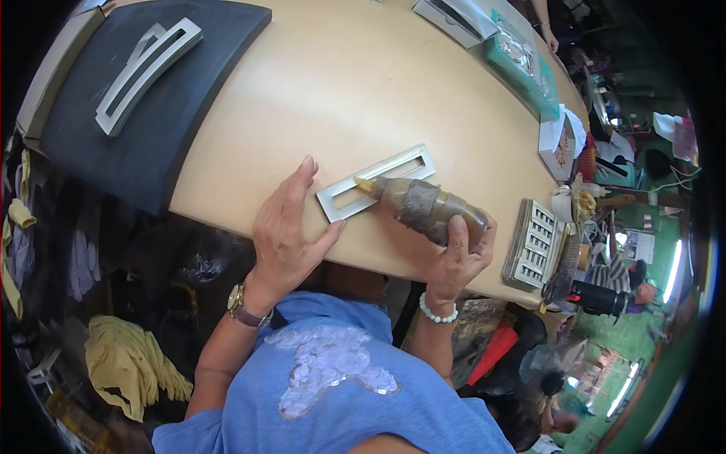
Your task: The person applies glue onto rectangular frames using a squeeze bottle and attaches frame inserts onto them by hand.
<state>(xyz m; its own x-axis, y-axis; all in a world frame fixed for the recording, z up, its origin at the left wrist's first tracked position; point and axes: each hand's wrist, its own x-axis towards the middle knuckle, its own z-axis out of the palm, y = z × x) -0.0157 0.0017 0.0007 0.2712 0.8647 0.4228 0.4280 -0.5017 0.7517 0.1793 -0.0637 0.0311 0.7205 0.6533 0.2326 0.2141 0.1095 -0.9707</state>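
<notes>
A pale rectangular frame [333, 200] with a long slot lies slanted on the table. My left hand [286, 225] is at its left end, fingers spread, the thumb tip at or very near the frame's lower corner. I cannot tell whether the thumb presses on it. In my right hand [458, 261] is a brownish squeeze bottle [420, 204] with a dark wrap round its middle, held tilted. The bottle's yellowish nozzle [364, 184] points left and sits over the frame's upper rail. Part of the frame is hidden behind the bottle.
On a black board [174, 98] at the left lie stacked pale frames [147, 79]. Slotted panels [533, 242] are stacked at the table's right edge. A green basket [522, 68] and a white box [558, 144] stand farther back. Another person's hand [550, 38] shows at the top right.
</notes>
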